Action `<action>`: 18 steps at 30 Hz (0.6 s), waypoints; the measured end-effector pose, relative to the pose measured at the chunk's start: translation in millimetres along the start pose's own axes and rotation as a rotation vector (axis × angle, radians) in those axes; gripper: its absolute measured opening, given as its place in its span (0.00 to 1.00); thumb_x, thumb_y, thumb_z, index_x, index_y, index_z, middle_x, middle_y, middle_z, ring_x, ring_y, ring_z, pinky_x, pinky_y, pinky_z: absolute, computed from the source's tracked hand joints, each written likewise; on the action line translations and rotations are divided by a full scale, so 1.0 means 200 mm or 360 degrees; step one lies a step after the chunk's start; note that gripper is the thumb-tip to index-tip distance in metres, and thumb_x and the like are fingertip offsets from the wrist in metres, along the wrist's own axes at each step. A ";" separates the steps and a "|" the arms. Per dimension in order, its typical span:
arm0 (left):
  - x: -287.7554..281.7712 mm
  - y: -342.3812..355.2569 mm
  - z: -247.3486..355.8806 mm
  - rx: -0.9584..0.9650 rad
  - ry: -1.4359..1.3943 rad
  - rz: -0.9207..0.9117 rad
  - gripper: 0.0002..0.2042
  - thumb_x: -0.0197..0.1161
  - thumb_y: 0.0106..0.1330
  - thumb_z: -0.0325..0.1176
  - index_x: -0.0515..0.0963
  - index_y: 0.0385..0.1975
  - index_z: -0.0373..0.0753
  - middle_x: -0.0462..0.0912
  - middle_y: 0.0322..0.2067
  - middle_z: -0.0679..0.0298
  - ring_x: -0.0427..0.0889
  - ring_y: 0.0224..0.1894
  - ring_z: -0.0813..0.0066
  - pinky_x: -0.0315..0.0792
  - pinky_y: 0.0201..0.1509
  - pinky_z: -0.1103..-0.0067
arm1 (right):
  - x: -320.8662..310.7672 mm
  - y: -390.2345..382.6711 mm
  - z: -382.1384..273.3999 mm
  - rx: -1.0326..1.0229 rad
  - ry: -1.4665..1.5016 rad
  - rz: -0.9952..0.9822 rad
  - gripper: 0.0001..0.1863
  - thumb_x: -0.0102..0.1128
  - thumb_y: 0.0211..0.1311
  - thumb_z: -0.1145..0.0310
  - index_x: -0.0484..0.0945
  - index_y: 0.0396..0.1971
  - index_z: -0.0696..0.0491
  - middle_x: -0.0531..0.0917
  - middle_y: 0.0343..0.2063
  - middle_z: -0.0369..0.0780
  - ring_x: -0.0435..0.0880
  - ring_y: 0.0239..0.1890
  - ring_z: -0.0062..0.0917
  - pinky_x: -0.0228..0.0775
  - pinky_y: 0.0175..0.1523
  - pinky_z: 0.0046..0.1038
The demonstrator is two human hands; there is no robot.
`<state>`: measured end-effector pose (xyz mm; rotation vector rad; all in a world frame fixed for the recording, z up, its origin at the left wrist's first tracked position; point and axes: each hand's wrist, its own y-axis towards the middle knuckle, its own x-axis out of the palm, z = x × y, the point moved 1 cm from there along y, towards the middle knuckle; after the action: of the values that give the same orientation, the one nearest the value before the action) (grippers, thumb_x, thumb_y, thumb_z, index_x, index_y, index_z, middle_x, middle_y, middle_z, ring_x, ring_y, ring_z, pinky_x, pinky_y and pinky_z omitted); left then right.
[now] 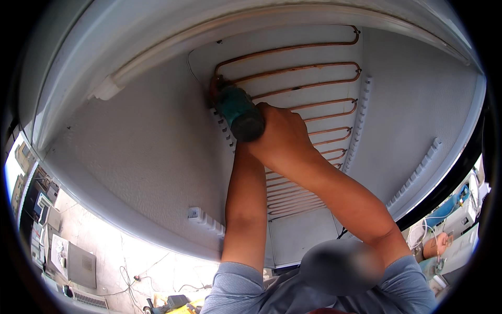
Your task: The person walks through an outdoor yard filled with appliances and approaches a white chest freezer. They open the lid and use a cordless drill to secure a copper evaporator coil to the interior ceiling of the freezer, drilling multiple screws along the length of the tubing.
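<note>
My right hand (282,131) is closed round a teal and black power drill (238,107). The drill's black rear end faces me, and its nose points at the left-hand bends of a copper tube coil (293,48). The coil snakes in long loops over the back wall of a white refrigerator cabinet (141,141). Up from below comes my left forearm (246,204), its wrist passing behind my right hand. The fingers of my left hand are hidden by the drill and my right hand, so their grip does not show. The drill's tip is also unclear.
White notched shelf rails (358,123) run along the cabinet walls; a shorter rail (206,222) sits near the left opening edge. A thin wire (191,65) hangs at the back left corner. Outside are a grey box-shaped unit (73,261), floor cables, yellow-and-black equipment (180,306) and an orange-brown container (436,245).
</note>
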<state>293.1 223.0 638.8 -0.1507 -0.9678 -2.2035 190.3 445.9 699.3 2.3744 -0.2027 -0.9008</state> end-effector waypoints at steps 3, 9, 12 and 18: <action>0.02 0.00 0.00 0.0031 0.0041 0.0059 0.15 0.53 0.77 0.43 0.77 0.54 0.42 0.84 0.45 0.56 0.83 0.46 0.57 0.76 0.53 0.67 | 0.00 -0.01 0.00 0.0038 0.0034 -0.0020 0.14 0.65 0.57 0.65 0.82 0.36 0.62 0.86 0.31 0.57 0.86 0.39 0.54 0.77 0.48 0.47; 0.03 -0.02 0.02 0.0054 0.0097 0.0127 0.14 0.54 0.77 0.41 0.77 0.54 0.41 0.84 0.44 0.55 0.83 0.46 0.56 0.77 0.53 0.67 | 0.04 -0.01 0.02 0.0009 -0.0095 0.0013 0.14 0.63 0.58 0.66 0.82 0.37 0.62 0.86 0.31 0.57 0.86 0.38 0.54 0.78 0.47 0.47; 0.04 -0.01 0.02 0.0093 0.0137 0.0167 0.14 0.54 0.77 0.41 0.76 0.54 0.41 0.84 0.44 0.54 0.84 0.46 0.55 0.77 0.53 0.66 | 0.04 -0.02 0.02 -0.0014 -0.0030 0.0060 0.14 0.62 0.56 0.69 0.82 0.38 0.63 0.86 0.30 0.56 0.86 0.36 0.54 0.78 0.45 0.48; 0.05 0.00 0.04 0.0189 0.0261 0.0276 0.13 0.55 0.76 0.39 0.76 0.54 0.41 0.85 0.44 0.54 0.84 0.46 0.53 0.77 0.53 0.66 | 0.02 0.01 0.05 0.0064 0.0058 0.0004 0.14 0.62 0.57 0.66 0.82 0.36 0.62 0.87 0.32 0.56 0.86 0.39 0.55 0.77 0.48 0.47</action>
<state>284.4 221.3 648.4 0.0015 -0.9538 -1.9622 187.7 437.9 692.9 2.4253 -0.2112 -0.8590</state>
